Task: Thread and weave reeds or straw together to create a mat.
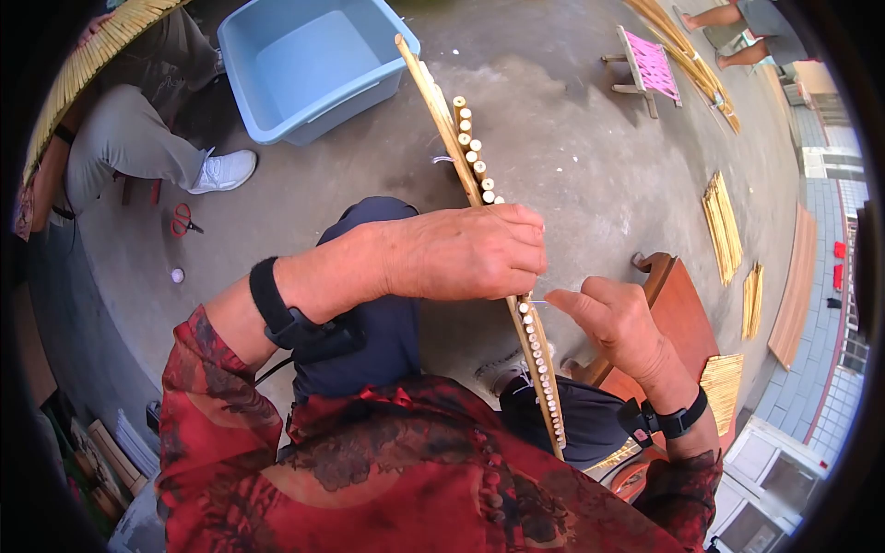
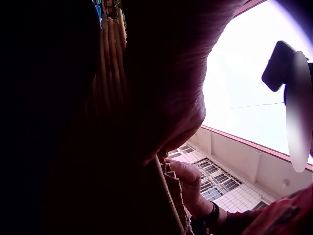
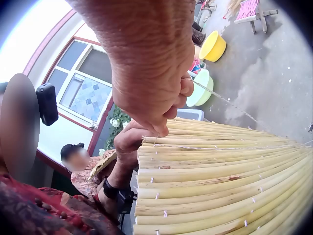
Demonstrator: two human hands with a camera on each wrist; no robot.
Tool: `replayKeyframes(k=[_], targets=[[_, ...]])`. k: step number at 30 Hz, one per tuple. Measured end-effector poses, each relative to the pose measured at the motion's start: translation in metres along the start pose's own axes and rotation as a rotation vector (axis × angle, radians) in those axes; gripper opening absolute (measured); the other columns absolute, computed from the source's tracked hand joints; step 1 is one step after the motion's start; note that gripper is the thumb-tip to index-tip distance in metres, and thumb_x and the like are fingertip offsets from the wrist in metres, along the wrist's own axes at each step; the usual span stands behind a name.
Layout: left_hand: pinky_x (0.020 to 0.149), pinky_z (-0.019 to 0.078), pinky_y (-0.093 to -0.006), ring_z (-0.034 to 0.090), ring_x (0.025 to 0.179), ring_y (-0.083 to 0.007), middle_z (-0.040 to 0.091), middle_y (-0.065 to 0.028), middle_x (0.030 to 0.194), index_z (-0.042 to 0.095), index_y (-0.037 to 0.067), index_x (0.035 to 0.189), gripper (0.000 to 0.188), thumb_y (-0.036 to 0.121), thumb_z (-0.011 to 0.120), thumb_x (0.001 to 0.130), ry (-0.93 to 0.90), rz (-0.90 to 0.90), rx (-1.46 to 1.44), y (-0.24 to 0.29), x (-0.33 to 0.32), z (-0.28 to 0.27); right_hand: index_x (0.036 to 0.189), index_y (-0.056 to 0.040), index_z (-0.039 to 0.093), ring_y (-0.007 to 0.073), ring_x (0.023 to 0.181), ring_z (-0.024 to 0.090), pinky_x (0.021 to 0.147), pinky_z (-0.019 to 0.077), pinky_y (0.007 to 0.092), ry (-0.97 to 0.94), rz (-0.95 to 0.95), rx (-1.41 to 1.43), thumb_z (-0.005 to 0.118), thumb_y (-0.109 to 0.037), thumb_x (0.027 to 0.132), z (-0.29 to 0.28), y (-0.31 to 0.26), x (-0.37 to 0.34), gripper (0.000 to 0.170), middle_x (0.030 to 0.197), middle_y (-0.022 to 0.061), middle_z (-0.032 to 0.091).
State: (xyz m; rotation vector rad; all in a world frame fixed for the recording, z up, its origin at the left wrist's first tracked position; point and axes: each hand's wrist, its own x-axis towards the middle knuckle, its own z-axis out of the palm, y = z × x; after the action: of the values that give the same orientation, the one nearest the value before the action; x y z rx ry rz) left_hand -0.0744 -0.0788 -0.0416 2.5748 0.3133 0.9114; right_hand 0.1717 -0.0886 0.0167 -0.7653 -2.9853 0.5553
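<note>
A mat of pale stalks (image 3: 210,191), bound with rows of white thread stitches, stands edge-up across the lap, its cut stalk ends (image 1: 542,373) facing up in the head view. My left hand (image 1: 466,253) grips its upper edge near the middle, fingers curled over the stalks. Just to the right, my right hand (image 1: 613,323) pinches a thin thread (image 1: 538,302), thumb and forefinger close to the mat. That thread (image 3: 230,102) stretches away from the curled right fingers in the right wrist view. Most of the left wrist view is dark; the right hand (image 2: 188,177) shows beyond the mat's edge.
A blue tub (image 1: 313,64) stands ahead; red scissors (image 1: 184,221) lie left of it near a seated person's shoe (image 1: 224,171). At right are a brown wooden stool (image 1: 678,318), stalk bundles (image 1: 722,226) and a pink-topped folding stool (image 1: 648,63).
</note>
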Motion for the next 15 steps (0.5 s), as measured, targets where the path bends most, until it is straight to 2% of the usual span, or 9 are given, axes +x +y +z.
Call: replayKeyframes(k=[13, 15], targets=[[0.096, 0.0410, -0.0377, 0.056, 0.087, -0.0228, 0.053, -0.0067, 0.083, 0.051, 0.001, 0.073, 0.009, 0.003, 0.059, 0.069, 0.015, 0.014, 0.007, -0.0017, 0.0018, 0.0024, 0.100, -0.0099, 0.062, 0.0193, 0.054, 0.053, 0.046, 0.0439, 0.0319, -0.016, -0.009, -0.075, 0.061, -0.005, 0.065, -0.0054, -0.0026, 0.0033, 0.035, 0.064, 0.0036, 0.043], [0.097, 0.0407, -0.0379, 0.056, 0.091, -0.0226, 0.055, -0.0072, 0.087, 0.053, 0.001, 0.075, 0.008, 0.003, 0.059, 0.070, -0.023, -0.001, 0.025, -0.0013, 0.0035, 0.0005, 0.099, -0.0101, 0.062, 0.0194, 0.054, 0.053, 0.046, 0.0439, 0.0318, -0.001, 0.000, -0.073, 0.061, -0.005, 0.066, -0.0040, -0.0027, 0.0006, 0.034, 0.064, 0.0035, 0.043]])
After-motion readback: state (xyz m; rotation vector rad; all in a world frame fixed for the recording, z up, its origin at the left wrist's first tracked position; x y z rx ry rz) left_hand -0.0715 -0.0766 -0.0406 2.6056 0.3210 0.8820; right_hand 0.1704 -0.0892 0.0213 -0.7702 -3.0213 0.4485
